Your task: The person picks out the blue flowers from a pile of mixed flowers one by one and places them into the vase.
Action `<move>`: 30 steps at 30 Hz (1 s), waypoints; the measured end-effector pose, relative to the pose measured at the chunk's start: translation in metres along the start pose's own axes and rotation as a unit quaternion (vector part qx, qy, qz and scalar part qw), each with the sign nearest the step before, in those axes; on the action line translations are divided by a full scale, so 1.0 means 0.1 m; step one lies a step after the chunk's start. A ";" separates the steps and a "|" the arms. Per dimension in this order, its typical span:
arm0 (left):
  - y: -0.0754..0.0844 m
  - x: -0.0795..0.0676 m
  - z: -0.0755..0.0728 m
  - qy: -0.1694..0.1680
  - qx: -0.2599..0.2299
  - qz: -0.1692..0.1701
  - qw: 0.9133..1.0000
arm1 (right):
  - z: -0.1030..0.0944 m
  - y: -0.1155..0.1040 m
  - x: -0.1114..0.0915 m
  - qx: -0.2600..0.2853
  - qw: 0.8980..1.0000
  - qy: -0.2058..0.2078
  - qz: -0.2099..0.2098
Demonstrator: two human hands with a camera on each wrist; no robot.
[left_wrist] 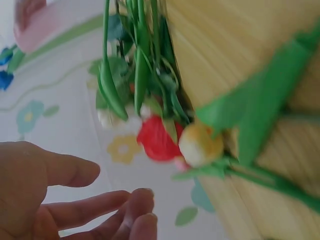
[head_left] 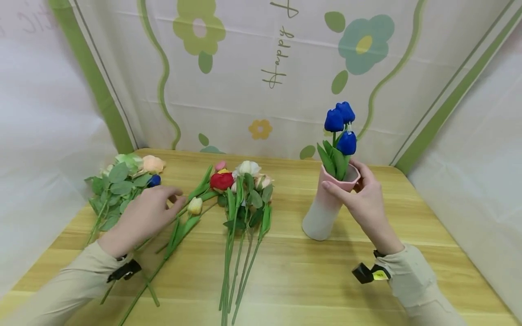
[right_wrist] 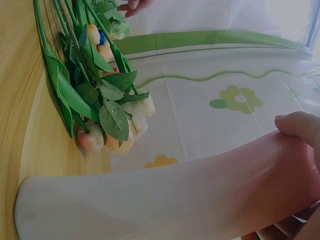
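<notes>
At the right, three blue tulips (head_left: 335, 120) stand in a pink-and-white vase (head_left: 321, 213), leaning a little to the right. My right hand (head_left: 369, 194) grips the vase near its scalloped rim, with the thumb on the near side; in the right wrist view the thumb (right_wrist: 300, 125) lies against the pink part. Over the stems at the left hovers my left hand (head_left: 148, 210), thumb and fingers apart and holding nothing. Nearest to it are a pale yellow tulip (head_left: 195, 206) and, by its back, a blue tulip head (head_left: 154, 180).
A bunch with a red flower (head_left: 222, 181) and white flower (head_left: 248, 168) lies mid-table, stems toward me. Green leafy stems with a peach flower (head_left: 153, 164) lie at the far left. A printed cloth (head_left: 244, 90) hangs behind the wooden table (head_left: 285, 280).
</notes>
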State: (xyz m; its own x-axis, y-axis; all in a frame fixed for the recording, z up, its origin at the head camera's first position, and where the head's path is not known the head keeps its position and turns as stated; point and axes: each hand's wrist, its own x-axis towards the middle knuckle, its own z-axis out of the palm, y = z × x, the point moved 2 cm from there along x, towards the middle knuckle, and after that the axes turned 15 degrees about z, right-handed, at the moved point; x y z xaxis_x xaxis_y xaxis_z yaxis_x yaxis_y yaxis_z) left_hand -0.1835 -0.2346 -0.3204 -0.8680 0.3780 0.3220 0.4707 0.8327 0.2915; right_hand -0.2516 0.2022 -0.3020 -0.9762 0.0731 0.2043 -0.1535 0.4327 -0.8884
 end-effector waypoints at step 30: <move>-0.73 -0.45 -0.15 -0.171 -0.017 -0.135 0.976 | -0.02 -0.03 -0.02 -0.020 1.000 -0.005 -0.002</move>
State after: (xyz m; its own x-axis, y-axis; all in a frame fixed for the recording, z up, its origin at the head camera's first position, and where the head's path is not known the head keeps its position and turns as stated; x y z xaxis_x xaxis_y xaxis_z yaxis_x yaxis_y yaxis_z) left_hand -0.1765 -0.3186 -0.3431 -0.9604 0.2643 -0.0880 0.2176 0.9090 0.3556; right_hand -0.2492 0.2029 -0.2987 -0.9769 0.0622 0.2045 -0.1524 0.4682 -0.8704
